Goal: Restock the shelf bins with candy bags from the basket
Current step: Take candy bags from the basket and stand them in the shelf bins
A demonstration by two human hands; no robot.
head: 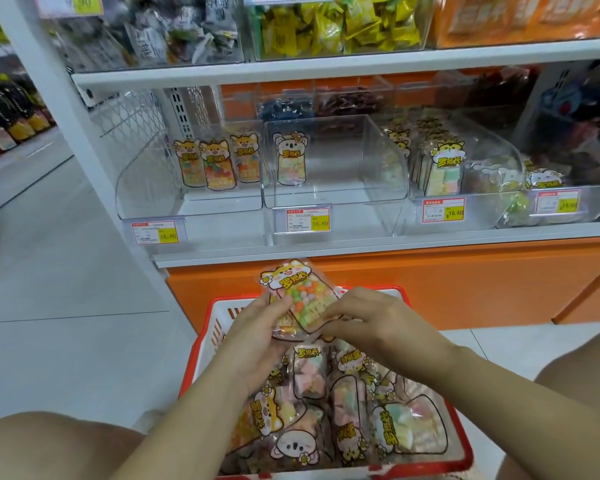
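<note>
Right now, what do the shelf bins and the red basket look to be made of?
Clear shelf bins: rigid, glossy transparent plastic, likely acrylic; contents show through and the edges glint. Red-rimmed white basket: moulded plastic by the look; slotted walls, smooth sheen.

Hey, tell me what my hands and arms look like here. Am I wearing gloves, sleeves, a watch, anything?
Nothing is worn on them. The left hand and right hand have no gloves, and no rings show. The left forearm and right forearm show no sleeve, watch or bracelet as far as the picture's edge.
</note>
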